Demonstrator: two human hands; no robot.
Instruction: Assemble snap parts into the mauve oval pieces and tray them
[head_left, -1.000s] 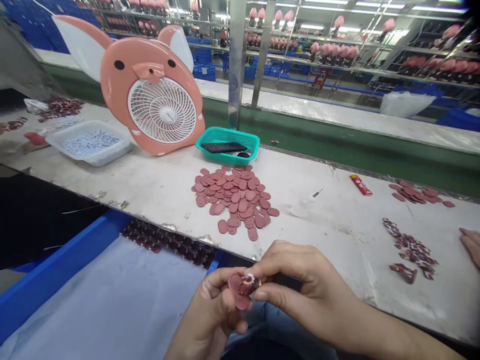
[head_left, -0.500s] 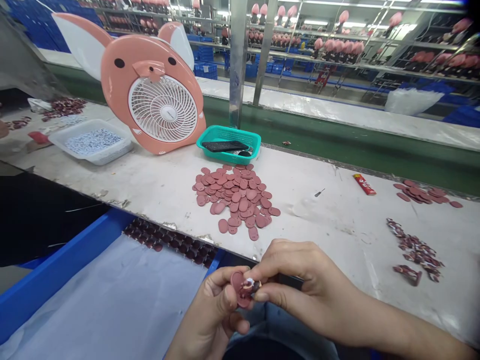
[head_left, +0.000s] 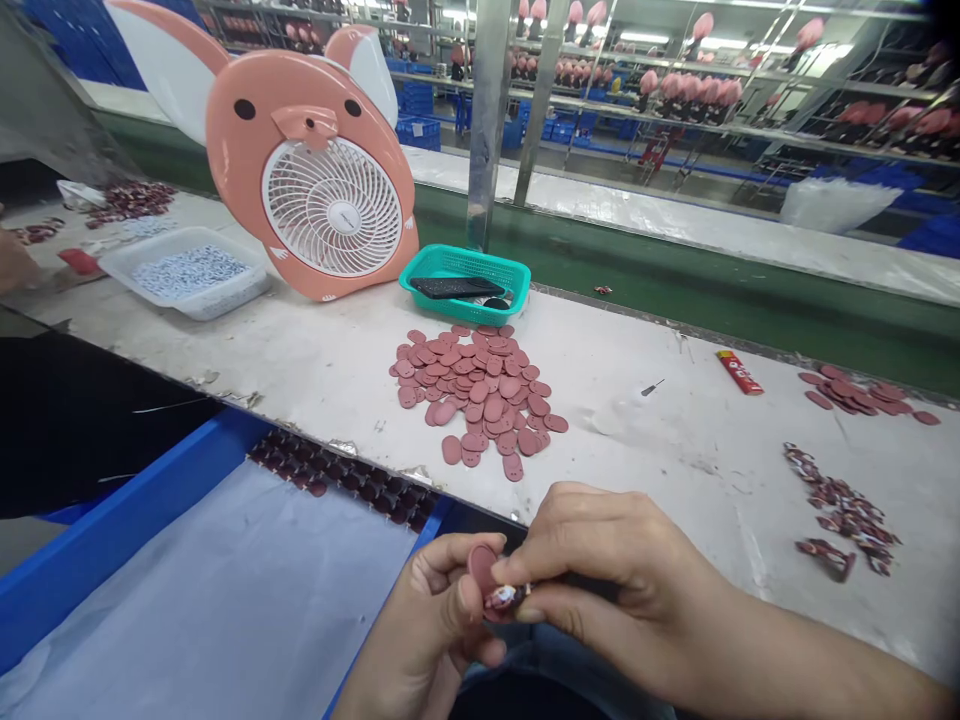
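Observation:
Between my hands, in front of the table's near edge, are a reddish-brown oval disc [head_left: 482, 566] and a small painted figurine [head_left: 504, 597]. My left hand [head_left: 435, 620] is closed, pinching the disc between thumb and fingers. My right hand [head_left: 600, 575] is closed on the figurine with thumb and forefinger and presses it against the disc; the fingers partly hide where the two meet. Beyond my hands lies a loose pile of the same oval discs [head_left: 480, 392] on the white table [head_left: 615, 350]. More small figurines [head_left: 844, 505] lie in a cluster at the right.
A pink animal-shaped fan [head_left: 315, 180] stands at the back left beside a green basket [head_left: 517, 290]. A white tray of small pale pieces [head_left: 187, 280] is farther left. A blue crate [head_left: 172, 500] with sheeting sits lower left. A red packet [head_left: 739, 372] lies right.
The figurine has turned and shifted slightly lower against the disc under my right fingers. Both hands keep their hold. The whole view has shifted slightly.

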